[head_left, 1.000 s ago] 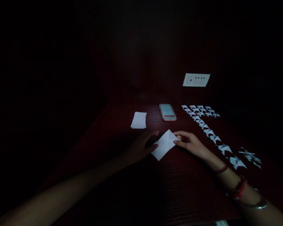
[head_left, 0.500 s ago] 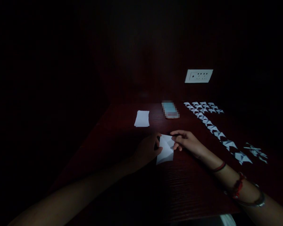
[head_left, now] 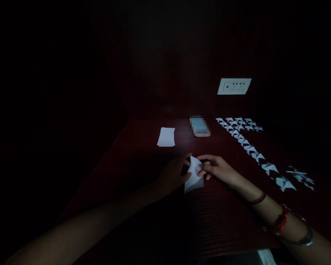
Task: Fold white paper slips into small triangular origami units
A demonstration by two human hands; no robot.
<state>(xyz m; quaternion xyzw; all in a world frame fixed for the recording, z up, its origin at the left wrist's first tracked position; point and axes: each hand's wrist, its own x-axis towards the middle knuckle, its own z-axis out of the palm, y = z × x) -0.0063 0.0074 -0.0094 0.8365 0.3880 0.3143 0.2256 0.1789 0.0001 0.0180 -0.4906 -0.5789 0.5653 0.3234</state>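
Note:
A small white sheet of paper (head_left: 193,176) is held between my two hands just above the dark red table. Its upper right part is bent over, and a shaded flap shows at the lower right. My left hand (head_left: 176,172) lies in shadow along the sheet's left edge, thumb on the near side and fingers behind the top. With thumb and fingers, my right hand (head_left: 216,168) pinches the right edge at the bend. Bracelets circle my right wrist and forearm.
A stack of white paper (head_left: 166,137) lies farther back on the table (head_left: 138,147), left of a blurred-out phone (head_left: 199,127). Rows of folded white paper pieces (head_left: 249,148) run down the right side, beside thin paper scraps (head_left: 301,175). A socket panel (head_left: 234,86) is on the wall.
My right hand has shifted slightly left, bending the sheet's right side over toward the left. My left hand keeps its hold on the left edge. The view has tilted a little.

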